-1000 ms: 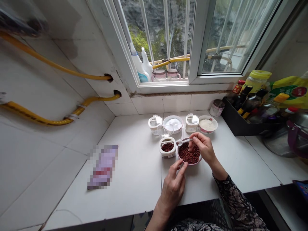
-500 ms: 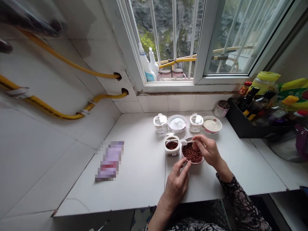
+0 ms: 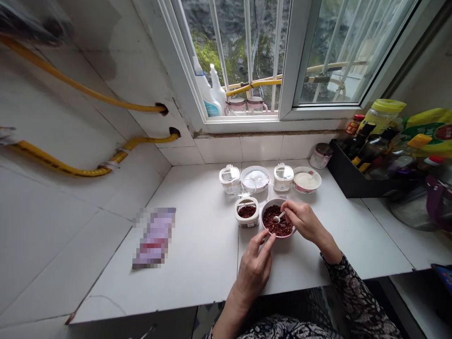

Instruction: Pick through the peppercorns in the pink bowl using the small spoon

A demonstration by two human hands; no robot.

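Observation:
My right hand (image 3: 306, 225) pinches a small white spoon (image 3: 278, 218), its scoop low over the dark red granules, which look like dried peppercorns (image 3: 278, 229), in a round bowl (image 3: 264, 225). At the bowl's near left edge, the stretched fingertips of my left hand (image 3: 254, 266) rest against the rim, fingers apart. Just left of the bowl stands a white seasoning jar (image 3: 246, 223), its clear lid (image 3: 243, 187) raised, with the same red granules inside.
Behind are a bowl of white powder (image 3: 255, 179), two white lidded jars (image 3: 229, 177) and a bowl of pale granules (image 3: 307, 180). A black box of bottles (image 3: 348, 176) stands right. A purple packet (image 3: 155, 238) lies left on the white counter (image 3: 197, 263).
The spoon has moved from above the jar-side rim, rightward and down, to over the middle of the bowl. My left hand stays at the bowl's edge. The view has shifted slightly.

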